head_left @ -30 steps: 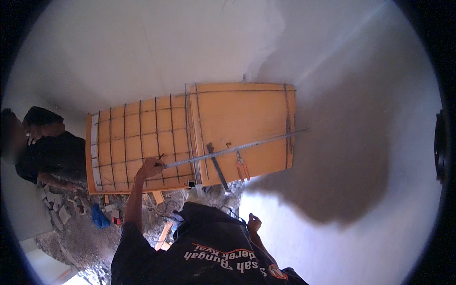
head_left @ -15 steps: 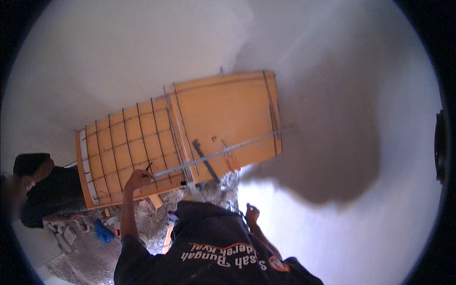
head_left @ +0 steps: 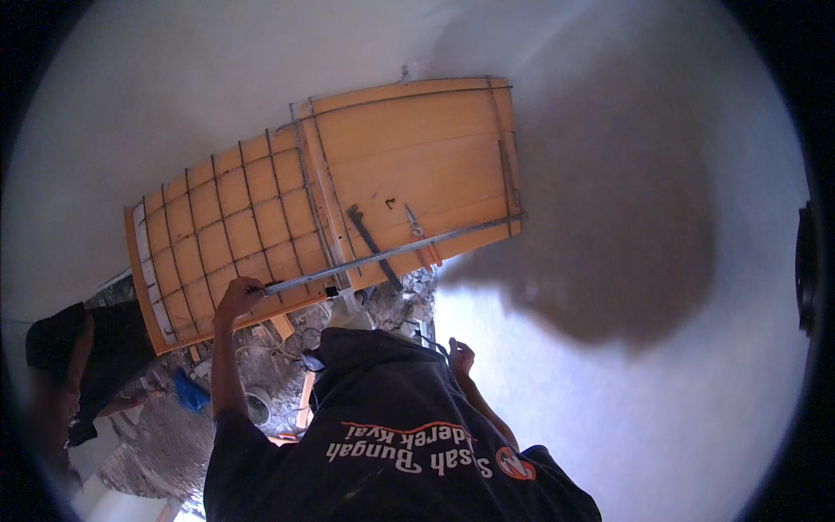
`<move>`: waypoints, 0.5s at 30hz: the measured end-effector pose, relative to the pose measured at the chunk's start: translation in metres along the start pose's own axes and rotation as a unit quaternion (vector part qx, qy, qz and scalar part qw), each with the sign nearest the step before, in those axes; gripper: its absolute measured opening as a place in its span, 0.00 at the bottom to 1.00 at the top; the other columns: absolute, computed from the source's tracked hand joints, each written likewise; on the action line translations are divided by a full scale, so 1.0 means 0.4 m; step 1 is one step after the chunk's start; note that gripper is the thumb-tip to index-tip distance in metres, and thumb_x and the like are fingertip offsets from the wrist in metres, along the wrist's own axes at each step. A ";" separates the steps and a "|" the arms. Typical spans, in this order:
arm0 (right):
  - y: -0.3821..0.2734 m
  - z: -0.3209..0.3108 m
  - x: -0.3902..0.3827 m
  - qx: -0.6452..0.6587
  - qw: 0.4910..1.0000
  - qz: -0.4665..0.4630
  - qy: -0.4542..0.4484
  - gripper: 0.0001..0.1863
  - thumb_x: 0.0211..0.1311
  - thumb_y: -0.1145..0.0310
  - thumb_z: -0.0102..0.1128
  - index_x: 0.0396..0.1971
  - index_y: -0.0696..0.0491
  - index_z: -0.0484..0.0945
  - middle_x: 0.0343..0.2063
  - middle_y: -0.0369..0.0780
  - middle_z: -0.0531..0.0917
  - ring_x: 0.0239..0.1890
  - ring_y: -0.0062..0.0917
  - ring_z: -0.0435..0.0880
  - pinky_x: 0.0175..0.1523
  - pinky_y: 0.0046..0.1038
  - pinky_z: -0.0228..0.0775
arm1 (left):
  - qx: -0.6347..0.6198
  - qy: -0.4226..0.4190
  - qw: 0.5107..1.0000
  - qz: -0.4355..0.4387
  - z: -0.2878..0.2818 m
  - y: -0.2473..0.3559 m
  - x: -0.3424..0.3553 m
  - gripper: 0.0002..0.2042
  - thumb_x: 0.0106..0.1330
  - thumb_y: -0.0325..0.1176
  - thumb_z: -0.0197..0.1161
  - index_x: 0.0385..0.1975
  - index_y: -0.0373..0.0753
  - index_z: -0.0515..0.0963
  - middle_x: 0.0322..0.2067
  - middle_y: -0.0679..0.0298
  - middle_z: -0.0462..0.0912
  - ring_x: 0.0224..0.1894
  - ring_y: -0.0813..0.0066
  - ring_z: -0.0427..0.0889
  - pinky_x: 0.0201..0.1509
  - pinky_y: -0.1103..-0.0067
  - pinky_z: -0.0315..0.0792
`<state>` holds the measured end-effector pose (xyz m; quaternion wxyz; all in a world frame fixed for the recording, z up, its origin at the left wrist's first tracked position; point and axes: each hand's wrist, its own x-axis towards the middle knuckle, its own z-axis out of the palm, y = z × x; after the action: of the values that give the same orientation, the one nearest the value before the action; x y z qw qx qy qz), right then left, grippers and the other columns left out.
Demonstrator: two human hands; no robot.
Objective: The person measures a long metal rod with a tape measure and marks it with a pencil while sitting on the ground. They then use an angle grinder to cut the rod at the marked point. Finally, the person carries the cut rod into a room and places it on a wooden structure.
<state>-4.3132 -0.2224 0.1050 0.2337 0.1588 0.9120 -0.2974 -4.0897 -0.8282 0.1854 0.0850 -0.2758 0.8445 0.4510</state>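
Note:
My left hand is closed around the near-left end of a long grey metal bar. The bar slants across orange boards to their right edge. A short dark tip pokes out beside my fingers. My right hand is held low near my waist with its fingers curled in; a dark thin piece shows at it, too small to name. Pliers with orange handles and a dark metal tool lie on the right board, partly under the bar. A grid of steel rods covers the left board.
Another person crouches at the left end of the boards. Rubble, a blue bag and a round bucket are on the ground below. Pale plastered wall surrounds the boards, with a large dark patch on the right.
The boards sit higher in view as my view shifts. My left hand and the bar's left end stay together; the bar's right end now lies at the board's edge. The other person has bent lower.

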 end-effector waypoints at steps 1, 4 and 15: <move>-0.011 0.004 -0.001 -0.002 1.000 -0.004 0.003 0.30 0.62 0.42 0.69 0.39 0.59 0.90 0.34 0.51 0.90 0.40 0.40 0.89 0.50 0.40 0.79 | 0.006 0.014 1.000 0.019 0.006 0.003 -0.005 0.08 0.62 0.29 0.66 0.36 0.32 0.87 0.25 0.57 0.86 0.24 0.73 0.83 0.32 0.72 0.77; 0.004 -0.012 0.029 -0.017 0.999 -0.014 0.034 0.29 0.62 0.42 0.69 0.39 0.59 0.90 0.34 0.51 0.90 0.39 0.40 0.89 0.48 0.40 0.79 | -0.067 -0.028 0.988 -0.136 0.019 0.066 0.006 0.09 0.62 0.31 0.66 0.36 0.31 0.87 0.24 0.58 0.85 0.24 0.74 0.82 0.31 0.73 0.76; -0.033 0.010 0.046 -0.007 0.999 -0.036 0.011 0.27 0.63 0.44 0.69 0.39 0.58 0.90 0.28 0.49 0.89 0.33 0.36 0.88 0.44 0.38 0.79 | -0.004 -0.001 0.999 -0.040 0.011 0.068 -0.023 0.11 0.62 0.33 0.67 0.38 0.33 0.88 0.31 0.53 0.89 0.33 0.67 0.87 0.42 0.69 0.79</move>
<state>-4.3330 -0.2323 0.0989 0.2142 0.1269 0.9218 -0.2972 -4.0971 -0.8088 0.2058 0.1025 -0.3094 0.8308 0.4512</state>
